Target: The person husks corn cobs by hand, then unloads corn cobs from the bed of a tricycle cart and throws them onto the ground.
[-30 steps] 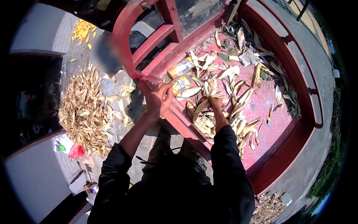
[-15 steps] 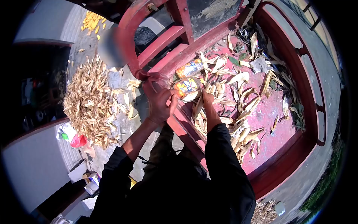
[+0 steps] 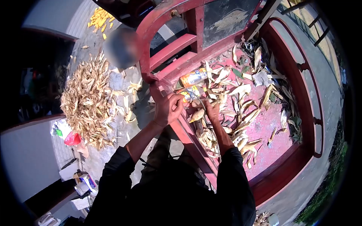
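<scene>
Two bottles with orange, yellow and blue labels lie in the red truck bed, the farther bottle (image 3: 194, 77) beside the nearer bottle (image 3: 189, 93). My left hand (image 3: 167, 109) is at the bed's side rail, its thumb and fingers pinched together by the nearer bottle; what they hold is too small to tell. A thin pale cord (image 3: 202, 102) curves from near that bottle to my right hand (image 3: 212, 110), whose fingers are closed on it. Dry corn husks (image 3: 206, 138) lie beneath and around my right hand.
The red side rail (image 3: 194, 145) runs between my body and the bed. More husks and scraps litter the bed floor (image 3: 269, 120). On the ground at left are a large husk pile (image 3: 86, 105), yellow corn cobs (image 3: 100, 19) and a red plastic bag (image 3: 72, 139).
My right hand has moved slightly down and away from the nearer bottle, and the cord now shows between them. My left hand stays by the rail, its fingers shifted slightly. The view has tilted a little.
</scene>
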`<state>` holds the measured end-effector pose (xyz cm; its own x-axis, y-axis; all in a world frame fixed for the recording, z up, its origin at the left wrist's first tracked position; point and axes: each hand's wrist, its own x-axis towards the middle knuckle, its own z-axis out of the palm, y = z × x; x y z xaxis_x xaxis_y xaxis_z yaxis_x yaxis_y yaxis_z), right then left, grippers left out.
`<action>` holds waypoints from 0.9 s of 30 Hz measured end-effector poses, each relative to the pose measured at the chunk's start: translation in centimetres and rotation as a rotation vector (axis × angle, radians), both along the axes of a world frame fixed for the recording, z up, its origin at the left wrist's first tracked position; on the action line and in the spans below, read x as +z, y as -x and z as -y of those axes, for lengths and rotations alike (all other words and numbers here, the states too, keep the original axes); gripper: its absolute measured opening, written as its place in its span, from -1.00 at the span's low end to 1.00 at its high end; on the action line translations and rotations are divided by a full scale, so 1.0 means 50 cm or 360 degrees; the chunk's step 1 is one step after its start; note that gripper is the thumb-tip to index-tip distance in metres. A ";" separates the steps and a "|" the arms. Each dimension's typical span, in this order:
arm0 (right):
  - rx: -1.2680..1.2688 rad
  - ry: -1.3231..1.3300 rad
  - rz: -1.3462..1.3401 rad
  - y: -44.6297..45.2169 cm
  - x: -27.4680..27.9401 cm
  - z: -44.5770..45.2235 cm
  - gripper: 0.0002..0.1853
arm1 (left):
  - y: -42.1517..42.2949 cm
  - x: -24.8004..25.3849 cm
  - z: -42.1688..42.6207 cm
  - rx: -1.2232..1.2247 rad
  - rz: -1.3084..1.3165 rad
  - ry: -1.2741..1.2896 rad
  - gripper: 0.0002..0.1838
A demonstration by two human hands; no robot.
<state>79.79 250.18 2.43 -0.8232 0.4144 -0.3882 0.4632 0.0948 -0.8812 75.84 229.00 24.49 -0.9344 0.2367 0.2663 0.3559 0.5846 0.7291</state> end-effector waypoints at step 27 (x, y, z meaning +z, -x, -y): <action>0.1224 -0.0036 -0.0196 -0.056 0.735 0.282 -0.65 | -0.266 -0.102 0.474 0.0451 0.0655 -0.0863 -0.83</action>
